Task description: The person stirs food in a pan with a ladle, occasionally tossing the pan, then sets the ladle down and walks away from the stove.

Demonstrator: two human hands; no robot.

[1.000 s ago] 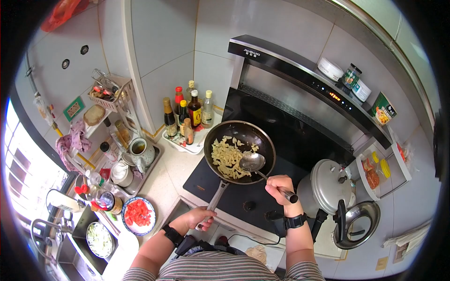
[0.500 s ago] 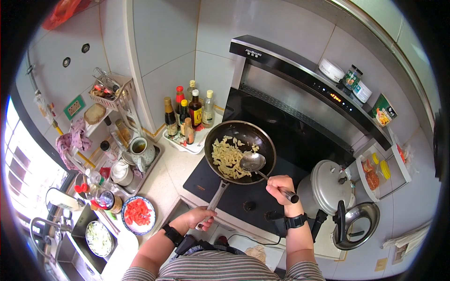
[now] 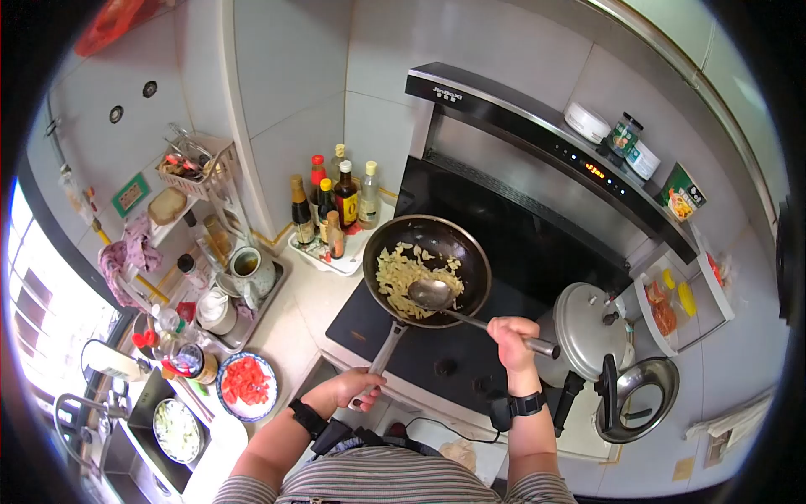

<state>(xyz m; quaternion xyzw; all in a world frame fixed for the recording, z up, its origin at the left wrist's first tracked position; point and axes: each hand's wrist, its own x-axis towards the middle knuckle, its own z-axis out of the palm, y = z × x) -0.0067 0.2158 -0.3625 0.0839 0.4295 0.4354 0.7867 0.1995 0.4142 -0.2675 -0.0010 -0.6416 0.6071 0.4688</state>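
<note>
A dark wok [image 3: 466, 252] sits on the black cooktop, with pale chopped pieces of food [image 3: 396, 277] spread over its bottom and left side. My left hand [image 3: 357, 388] is closed around the wok's handle [image 3: 387, 353]. In my right hand [image 3: 512, 340] is the handle of a metal ladle [image 3: 431, 294], held from the right. The ladle's bowl rests among the food near the middle of the wok.
Several sauce bottles [image 3: 347, 195] stand on a tray behind left. A plate of chopped red food [image 3: 247, 385] and a bowl of pale pieces [image 3: 177, 430] are at left. A pressure cooker [image 3: 583, 333] and metal lid [image 3: 663, 395] are at right.
The ladle's bowl has moved left through the food, and its handle lies flatter. My right hand has shifted slightly right. My left hand keeps its hold on the wok handle.
</note>
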